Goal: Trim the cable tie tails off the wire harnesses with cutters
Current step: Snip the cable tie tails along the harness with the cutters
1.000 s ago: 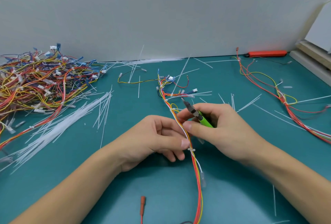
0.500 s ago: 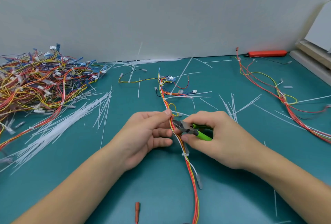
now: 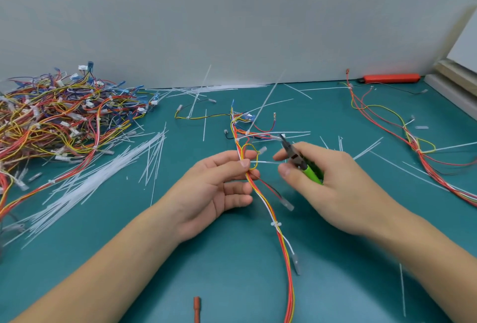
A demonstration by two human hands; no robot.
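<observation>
A wire harness (image 3: pixel 263 201) of red, orange, yellow and white wires runs from the mat's middle toward me. My left hand (image 3: pixel 214 188) pinches it between thumb and fingers near a yellow loop. A white cable tie tail (image 3: pixel 265 162) sticks out to the right from that spot. My right hand (image 3: pixel 325 183) grips green-handled cutters (image 3: pixel 299 160), jaws pointing up and left, just right of the tail. A trimmed tie (image 3: pixel 275 224) sits lower on the harness.
A large tangle of harnesses (image 3: pixel 59 121) fills the left of the green mat (image 3: pixel 103 232), with a heap of cut white tails (image 3: pixel 103 175) beside it. Another harness (image 3: pixel 413 142) lies at right. An orange tool (image 3: pixel 389 78) rests by the wall. A red connector (image 3: pixel 197 307) lies near me.
My left hand slid up the harness to the yellow loop. My right hand drew the cutters away to the right and tipped their jaws upward; a tie tail now shows between the hands.
</observation>
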